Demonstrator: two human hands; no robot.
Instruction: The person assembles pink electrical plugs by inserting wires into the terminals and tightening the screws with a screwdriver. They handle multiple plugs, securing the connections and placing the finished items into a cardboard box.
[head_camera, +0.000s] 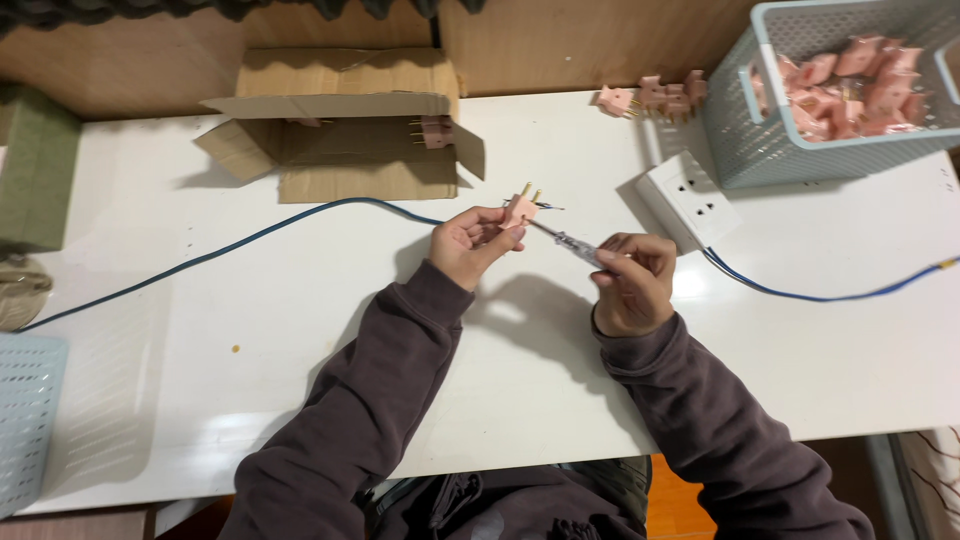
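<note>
Here your left hand (465, 243) pinches a pink plug (519, 209) between thumb and fingers above the white table (300, 330), brass prongs pointing away from you, while your right hand (632, 280) is closed around a clear-handled screwdriver (568, 240) whose tip meets the plug. Just beyond lie a blue cable (250, 238) and a white socket block (688, 198); farther back sit an open cardboard box (340, 130), loose pink plugs (655, 98) and a pale blue basket (760, 140) full of more.

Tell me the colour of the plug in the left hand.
Pale pink plug with brass-coloured prongs, seen in the head view.
</note>
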